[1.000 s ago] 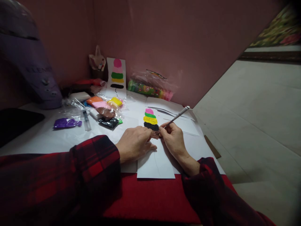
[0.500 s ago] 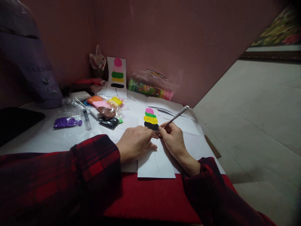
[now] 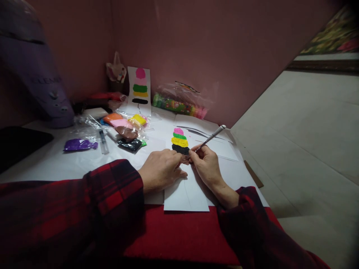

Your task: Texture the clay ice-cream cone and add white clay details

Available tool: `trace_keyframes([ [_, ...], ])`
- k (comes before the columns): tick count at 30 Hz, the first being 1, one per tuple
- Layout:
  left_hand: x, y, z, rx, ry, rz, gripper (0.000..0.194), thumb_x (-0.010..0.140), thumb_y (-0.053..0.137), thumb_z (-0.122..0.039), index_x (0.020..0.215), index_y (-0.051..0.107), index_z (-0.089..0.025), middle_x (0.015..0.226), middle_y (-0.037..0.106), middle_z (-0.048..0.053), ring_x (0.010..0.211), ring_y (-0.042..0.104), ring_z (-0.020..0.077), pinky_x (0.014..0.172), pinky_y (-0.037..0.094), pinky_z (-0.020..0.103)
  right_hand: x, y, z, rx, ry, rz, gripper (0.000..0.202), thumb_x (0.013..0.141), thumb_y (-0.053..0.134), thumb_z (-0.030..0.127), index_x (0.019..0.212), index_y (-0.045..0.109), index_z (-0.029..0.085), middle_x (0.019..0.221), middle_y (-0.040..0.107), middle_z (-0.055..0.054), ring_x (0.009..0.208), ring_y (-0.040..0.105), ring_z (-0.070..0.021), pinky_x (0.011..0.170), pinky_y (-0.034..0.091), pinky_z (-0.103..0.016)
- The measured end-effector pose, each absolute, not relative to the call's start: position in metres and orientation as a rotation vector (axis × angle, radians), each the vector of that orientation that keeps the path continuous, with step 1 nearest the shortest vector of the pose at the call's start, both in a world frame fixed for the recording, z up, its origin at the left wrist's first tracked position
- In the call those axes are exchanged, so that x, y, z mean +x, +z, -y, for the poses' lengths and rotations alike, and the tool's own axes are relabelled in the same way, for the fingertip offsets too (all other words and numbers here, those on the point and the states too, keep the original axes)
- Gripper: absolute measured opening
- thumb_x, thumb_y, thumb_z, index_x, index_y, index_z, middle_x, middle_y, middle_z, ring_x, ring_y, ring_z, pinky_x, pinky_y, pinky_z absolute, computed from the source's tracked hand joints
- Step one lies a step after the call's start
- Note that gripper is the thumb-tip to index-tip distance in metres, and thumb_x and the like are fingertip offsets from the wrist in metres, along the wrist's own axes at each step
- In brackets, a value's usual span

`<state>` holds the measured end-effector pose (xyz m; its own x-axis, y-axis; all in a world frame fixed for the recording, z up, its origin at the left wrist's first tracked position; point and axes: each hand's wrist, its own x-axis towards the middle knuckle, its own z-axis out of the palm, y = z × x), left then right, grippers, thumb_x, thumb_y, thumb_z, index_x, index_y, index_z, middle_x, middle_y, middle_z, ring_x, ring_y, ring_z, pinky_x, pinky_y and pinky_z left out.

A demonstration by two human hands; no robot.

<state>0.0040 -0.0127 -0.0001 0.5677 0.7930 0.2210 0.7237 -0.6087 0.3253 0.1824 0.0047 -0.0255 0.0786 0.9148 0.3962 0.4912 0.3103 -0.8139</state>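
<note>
Five stacked bands of textured, clay-like material (image 3: 180, 142): pink, green, yellow, black and brown, on the narrow white paper sheet (image 3: 186, 198) in front of us.
Brown band (image 3: 185, 160): lowest, partly covered; we judge that shaping its edges is the step in hand.
Left hand (image 3: 162, 170): curled at its left end; we cannot tell whether those fingers (image 3: 176, 158) pinch anything.
Right hand (image 3: 206, 164): fingers clamped on a slim rod with ridged grey-white handle (image 3: 213, 135), its tip hidden.
Brown edge: next move seems to call for light pressure, sheet steady.
White-covered counter (image 3: 56, 168): clear plastic packets of coloured clay (image 3: 127, 133) beyond our left hand.
</note>
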Motion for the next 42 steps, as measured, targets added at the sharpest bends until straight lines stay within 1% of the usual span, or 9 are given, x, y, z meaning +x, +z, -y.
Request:
trace_keyframes([
  [9,0.0040,-0.0007,0.0122,2.586,0.510,-1.273,0.028,0.087,0.064,-0.040,0.105,0.067,-0.018,0.095,0.069,0.007,0.092,0.063,0.0248,0.076,0.047,0.035,0.1826,-0.0262,-0.0048,-1.310,0.532,1.593,0.009,0.082,0.060,0.028,0.078,0.057,0.020,0.062,0.059,0.001,0.056,0.055,-0.0150,0.054,0.044,-0.028],
  [15,0.0038,-0.0002,0.0129,2.601,0.508,-1.264,0.028,0.087,0.064,-0.038,0.108,0.066,-0.019,0.094,0.069,0.007,0.090,0.063,0.0242,0.075,0.047,0.034,0.1825,-0.0260,-0.0041,-1.300,0.546,1.603,0.008,0.082,0.060,0.027,0.078,0.058,0.020,0.065,0.061,0.000,0.060,0.058,-0.0161,0.058,0.047,-0.030],
  [20,0.0042,0.0013,0.0133,2.596,0.497,-1.256,0.029,0.087,0.064,-0.038,0.109,0.066,-0.019,0.096,0.069,0.007,0.092,0.063,0.0245,0.076,0.047,0.035,0.1823,-0.0255,-0.0034,-1.298,0.554,1.610,0.009,0.083,0.059,0.027,0.078,0.057,0.020,0.066,0.061,0.000,0.060,0.058,-0.0161,0.059,0.048,-0.030],
  [26,0.0036,-0.0004,0.0126,2.619,0.507,-1.265,0.027,0.088,0.063,-0.039,0.104,0.066,-0.017,0.096,0.069,0.008,0.092,0.064,0.0246,0.075,0.047,0.035,0.1822,-0.0256,-0.0029,-1.303,0.550,1.610,0.008,0.083,0.060,0.026,0.078,0.058,0.020,0.066,0.061,0.000,0.060,0.058,-0.0159,0.058,0.048,-0.030],
  [31,0.0043,0.0012,0.0135,2.614,0.483,-1.275,0.027,0.088,0.064,-0.038,0.106,0.066,-0.017,0.097,0.069,0.007,0.092,0.064,0.0242,0.075,0.047,0.034,0.1826,-0.0262,-0.0041,-1.304,0.541,1.610,0.008,0.083,0.060,0.026,0.078,0.058,0.020,0.066,0.062,0.000,0.061,0.060,-0.0164,0.060,0.049,-0.030],
  [42,0.0044,0.0025,0.0143,2.622,0.464,-1.276,0.025,0.088,0.063,-0.037,0.101,0.065,-0.016,0.097,0.069,0.008,0.092,0.063,0.0251,0.074,0.046,0.035,0.1812,-0.0248,-0.0035,-1.301,0.528,1.621,0.008,0.082,0.059,0.025,0.077,0.057,0.019,0.067,0.062,-0.001,0.062,0.060,-0.0169,0.061,0.050,-0.032],
])
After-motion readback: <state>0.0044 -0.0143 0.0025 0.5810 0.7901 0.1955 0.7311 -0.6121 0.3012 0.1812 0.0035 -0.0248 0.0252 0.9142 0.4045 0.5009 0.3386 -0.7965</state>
